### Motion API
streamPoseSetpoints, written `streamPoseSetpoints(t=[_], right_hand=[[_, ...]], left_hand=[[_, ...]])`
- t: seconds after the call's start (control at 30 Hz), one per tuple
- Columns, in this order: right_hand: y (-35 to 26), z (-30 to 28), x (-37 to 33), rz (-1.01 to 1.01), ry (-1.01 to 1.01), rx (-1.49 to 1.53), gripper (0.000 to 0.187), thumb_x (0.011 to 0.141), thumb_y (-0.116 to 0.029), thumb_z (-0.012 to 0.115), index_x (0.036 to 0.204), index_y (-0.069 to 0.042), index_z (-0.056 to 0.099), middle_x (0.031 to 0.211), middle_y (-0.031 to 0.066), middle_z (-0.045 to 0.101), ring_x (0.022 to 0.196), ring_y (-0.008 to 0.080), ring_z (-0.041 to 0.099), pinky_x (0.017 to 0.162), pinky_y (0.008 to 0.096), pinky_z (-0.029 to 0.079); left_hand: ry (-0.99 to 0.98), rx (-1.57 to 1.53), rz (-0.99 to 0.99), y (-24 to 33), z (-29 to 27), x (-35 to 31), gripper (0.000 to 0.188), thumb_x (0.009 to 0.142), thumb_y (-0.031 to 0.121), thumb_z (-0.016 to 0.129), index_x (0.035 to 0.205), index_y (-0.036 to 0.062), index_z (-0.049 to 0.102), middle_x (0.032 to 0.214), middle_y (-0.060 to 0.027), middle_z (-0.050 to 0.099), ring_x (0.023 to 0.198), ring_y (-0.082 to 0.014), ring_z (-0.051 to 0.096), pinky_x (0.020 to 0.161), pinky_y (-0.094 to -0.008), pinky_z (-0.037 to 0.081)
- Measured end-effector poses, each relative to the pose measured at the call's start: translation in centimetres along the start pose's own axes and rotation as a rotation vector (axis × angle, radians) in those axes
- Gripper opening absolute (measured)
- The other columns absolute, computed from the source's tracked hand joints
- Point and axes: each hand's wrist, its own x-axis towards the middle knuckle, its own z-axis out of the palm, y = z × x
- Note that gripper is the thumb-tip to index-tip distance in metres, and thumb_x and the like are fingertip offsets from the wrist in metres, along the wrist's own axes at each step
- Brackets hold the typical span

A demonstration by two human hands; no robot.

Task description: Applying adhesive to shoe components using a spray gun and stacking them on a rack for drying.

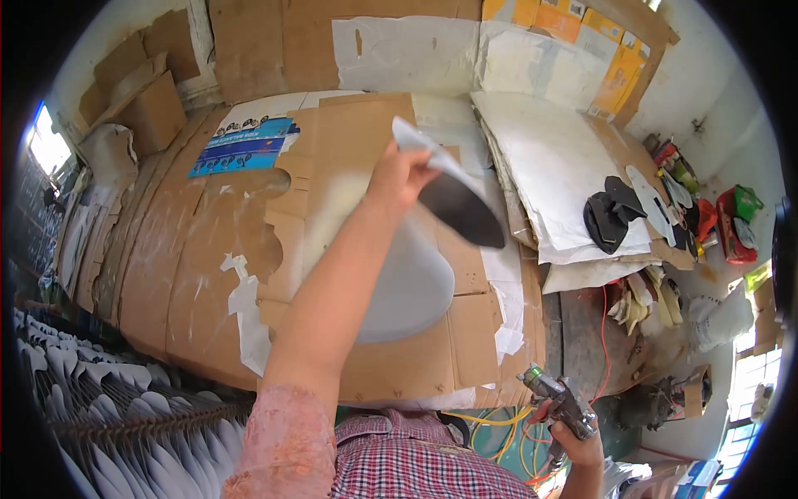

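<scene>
My left hand [401, 173] reaches over the cardboard-covered table and pinches a thin, curved sheet piece [461, 208]. One face of the piece is pale grey and the other is black, and its lower end is slightly blurred. Below it, a larger smooth grey rounded piece [407, 287] lies on the cardboard [391, 370], partly hidden by my forearm. Down at the right, off the table's near edge, my right hand [578, 445] is wrapped round the handle of a metal spray gun [561, 403].
A white-topped stack of sheets [540, 158] bears a black folded item [613, 214] at the right. Many pale leaf-shaped pieces [150, 416] stand in rows at lower left. Yellow and red hoses [499, 432] hang by the right hand. Cardboard [266, 50] lines the back.
</scene>
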Motion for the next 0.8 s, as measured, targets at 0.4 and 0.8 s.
streamPoseSetpoints(t=[0.4, 0.8], right_hand=[[-3.2, -0.3, -0.9, 0.019, -0.039, -0.042, 0.056, 0.077, -0.006, 0.068, 0.126, 0.003, 0.044, 0.088, 0.0128, 0.060, 0.076, 0.0180, 0.059, 0.066, 0.0314, 0.049], [-2.9, 2.8, -3.3, 0.083, -0.175, -0.061, 0.057, 0.073, -0.001, 0.069, 0.124, 0.004, 0.046, 0.086, 0.0113, 0.062, 0.076, 0.0163, 0.060, 0.066, 0.0308, 0.049]], left_hand=[[-0.163, -0.317, 0.277, 18.2, -0.8, -4.8, 0.019, 0.075, -0.007, 0.055, 0.093, -0.0058, 0.052, 0.095, -0.0168, 0.058, 0.088, -0.0291, 0.059, 0.078, -0.0377, 0.054], [0.422, 0.437, 0.666, 22.4, -9.7, -27.4, 0.030, 0.090, 0.015, 0.044, 0.106, -0.0072, 0.057, 0.102, -0.0150, 0.063, 0.089, -0.0227, 0.063, 0.080, -0.0345, 0.053]])
